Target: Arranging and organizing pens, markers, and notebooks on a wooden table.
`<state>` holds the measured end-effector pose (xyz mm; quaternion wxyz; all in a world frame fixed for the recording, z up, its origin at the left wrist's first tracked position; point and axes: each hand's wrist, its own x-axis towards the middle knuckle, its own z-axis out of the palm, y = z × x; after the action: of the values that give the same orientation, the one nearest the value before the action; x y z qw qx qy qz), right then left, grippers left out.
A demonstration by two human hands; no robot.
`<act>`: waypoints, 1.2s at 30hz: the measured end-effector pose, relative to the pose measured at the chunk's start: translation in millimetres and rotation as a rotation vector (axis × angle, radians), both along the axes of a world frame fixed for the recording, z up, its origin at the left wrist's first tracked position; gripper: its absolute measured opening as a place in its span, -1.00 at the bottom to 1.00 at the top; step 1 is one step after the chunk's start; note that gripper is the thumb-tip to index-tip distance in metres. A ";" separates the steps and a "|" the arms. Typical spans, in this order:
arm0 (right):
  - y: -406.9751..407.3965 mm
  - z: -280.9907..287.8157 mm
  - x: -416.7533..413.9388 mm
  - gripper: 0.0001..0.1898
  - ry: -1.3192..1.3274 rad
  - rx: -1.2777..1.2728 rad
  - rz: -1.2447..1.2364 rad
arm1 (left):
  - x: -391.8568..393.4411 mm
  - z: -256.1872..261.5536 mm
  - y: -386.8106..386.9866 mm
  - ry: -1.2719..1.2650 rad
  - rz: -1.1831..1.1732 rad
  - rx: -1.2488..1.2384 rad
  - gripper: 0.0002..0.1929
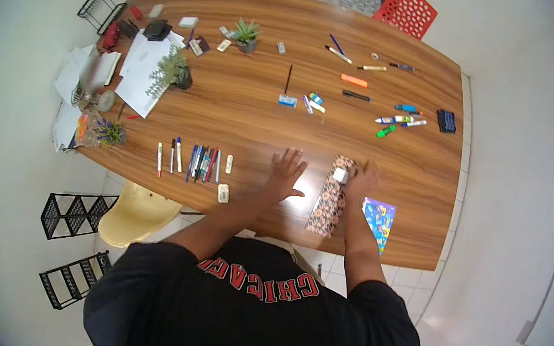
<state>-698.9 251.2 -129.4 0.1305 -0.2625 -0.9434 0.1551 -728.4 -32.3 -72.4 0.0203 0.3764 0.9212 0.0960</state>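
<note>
My left hand (pixel 286 173) rests with spread fingers on the wooden table (pixel 242 119), holding nothing. Blurred, my right hand (pixel 362 179) is at the right edge of a flower-patterned long flat case (pixel 327 202); its grip cannot be made out. A small white object (pixel 340 175) lies on the case near its far end. Beside my right forearm is a blue and purple patterned booklet or sheet (pixel 378 220), partly covered by the arm. A row of pens and markers (pixel 204 164) lies to the left, with a white eraser (pixel 229 164) and another eraser (pixel 223 193) beside it.
Farther back lie an orange highlighter (pixel 354 80), a black marker (pixel 356 95), a green highlighter or sharpener (pixel 386 131) and a dark pouch (pixel 446 121). Potted plants (pixel 182 76), papers (pixel 135 76) and a wire rack (pixel 102 9) stand at the left. A yellow chair (pixel 133 216) is near the front edge.
</note>
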 end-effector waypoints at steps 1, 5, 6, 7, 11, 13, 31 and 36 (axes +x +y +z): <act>-16.6 1.8 -30.2 -0.54 -0.048 0.006 0.108 | -5.9 0.1 -18.7 0.045 0.080 0.027 0.10; -75.0 9.5 -126.1 -0.52 -0.032 0.006 0.268 | -15.7 16.9 -68.0 0.084 0.264 -0.191 0.15; -85.3 10.7 -150.2 -0.50 0.009 -0.051 0.308 | -15.5 20.0 -80.8 0.092 0.267 -0.202 0.15; -95.6 12.4 -172.4 -0.48 0.048 -0.109 0.348 | -16.3 21.5 -92.8 0.045 0.325 -0.225 0.16; -135.2 24.7 -229.6 -0.40 -0.044 -0.083 0.413 | -10.7 18.6 -133.7 -0.012 0.486 -0.252 0.20; -152.5 27.3 -244.3 -0.32 -0.210 -0.024 0.446 | -12.4 22.3 -142.2 -0.034 0.531 -0.282 0.20; -191.3 -13.3 -251.3 -0.51 -0.268 0.059 0.334 | -8.4 32.2 -202.7 0.012 0.581 -0.167 0.16; -207.9 4.6 -211.3 -0.61 -0.102 -0.139 0.181 | -1.0 41.0 -232.6 -0.021 0.588 -0.181 0.13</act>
<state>-910.3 43.3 -124.9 0.0491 -0.1922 -0.9557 0.2176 -729.5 -264.9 -31.3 0.0345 0.0893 0.9952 0.0192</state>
